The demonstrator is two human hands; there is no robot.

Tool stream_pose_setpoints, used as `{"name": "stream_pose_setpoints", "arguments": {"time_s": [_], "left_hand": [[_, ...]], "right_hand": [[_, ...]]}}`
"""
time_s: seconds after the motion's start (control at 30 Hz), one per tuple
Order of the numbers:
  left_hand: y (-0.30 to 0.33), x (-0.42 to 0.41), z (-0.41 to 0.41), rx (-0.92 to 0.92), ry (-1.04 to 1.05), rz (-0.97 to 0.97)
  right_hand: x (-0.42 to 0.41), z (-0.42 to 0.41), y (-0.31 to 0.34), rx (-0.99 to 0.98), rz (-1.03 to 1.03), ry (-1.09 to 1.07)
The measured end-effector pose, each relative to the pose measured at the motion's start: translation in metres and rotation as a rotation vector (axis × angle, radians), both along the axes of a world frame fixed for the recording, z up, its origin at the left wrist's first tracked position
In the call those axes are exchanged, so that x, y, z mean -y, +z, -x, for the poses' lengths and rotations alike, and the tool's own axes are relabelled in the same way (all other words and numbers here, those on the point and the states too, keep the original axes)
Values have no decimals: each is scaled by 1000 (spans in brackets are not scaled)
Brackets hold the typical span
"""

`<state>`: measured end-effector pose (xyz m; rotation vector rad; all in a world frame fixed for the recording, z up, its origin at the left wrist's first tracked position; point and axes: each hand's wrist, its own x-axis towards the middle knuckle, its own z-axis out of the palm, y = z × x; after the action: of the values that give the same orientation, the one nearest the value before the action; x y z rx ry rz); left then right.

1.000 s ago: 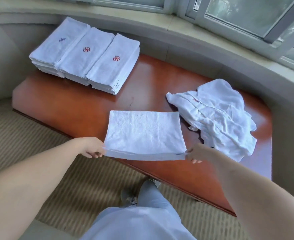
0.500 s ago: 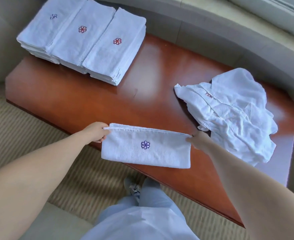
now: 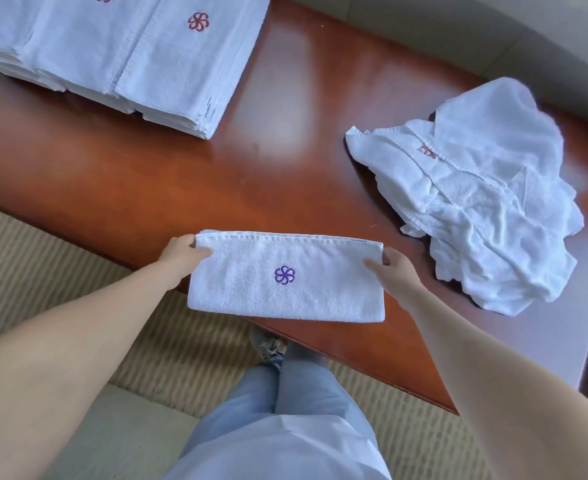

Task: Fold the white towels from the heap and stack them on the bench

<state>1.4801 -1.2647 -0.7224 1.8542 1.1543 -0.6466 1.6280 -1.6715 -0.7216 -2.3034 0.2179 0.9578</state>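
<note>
From the head view we see the left hand (image 3: 181, 251) and right hand (image 3: 391, 266) pinching the ends of the folded towel (image 3: 285, 275) over the bench (image 3: 188, 181) edge; our fingers behind it are hidden. The stacks (image 3: 167, 64) are cut off at the top left, and the heap (image 3: 476, 199) lies crumpled on the right.

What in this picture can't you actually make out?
- Folded stacks, head view: the top and left edges cut them off, so their number is unknown.
- Heap: crumpled layers hide how many towels remain; its red emblem is creased and unreadable.
- Towel held by left hand and right hand: its fold count is hidden, as are the fingers behind it.
- Shoe: mostly covered by the trouser leg.
</note>
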Motion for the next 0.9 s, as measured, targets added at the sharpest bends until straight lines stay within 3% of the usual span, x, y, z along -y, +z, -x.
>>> {"name": "stream_pose_setpoints", "arguments": {"time_s": [0.17,0.3,0.4,0.47,0.57,0.63,0.73,0.8,0.9], "left_hand": [[1,6,5,121,61,38],[15,4,15,111,72,286],[33,-1,33,-261,-194,557],[43,-1,47,-524,-449,495],[51,1,61,-713,-786,317],[54,7,61,-717,-860,253],[59,11,52,-593,-887,193],[57,8,44,-424,-736,204],[48,0,30,-185,-349,280]], "right_hand": [[-8,8,-1,96,-151,-165],[3,19,14,-167,-340,-259],[25,37,29,-540,-289,-99],[43,52,38,-748,-165,80],[58,65,48,-875,98,341],[58,65,54,-847,224,504],[48,56,61,-652,249,576],[43,49,57,-510,174,466],[40,41,43,-350,-30,201]]}}
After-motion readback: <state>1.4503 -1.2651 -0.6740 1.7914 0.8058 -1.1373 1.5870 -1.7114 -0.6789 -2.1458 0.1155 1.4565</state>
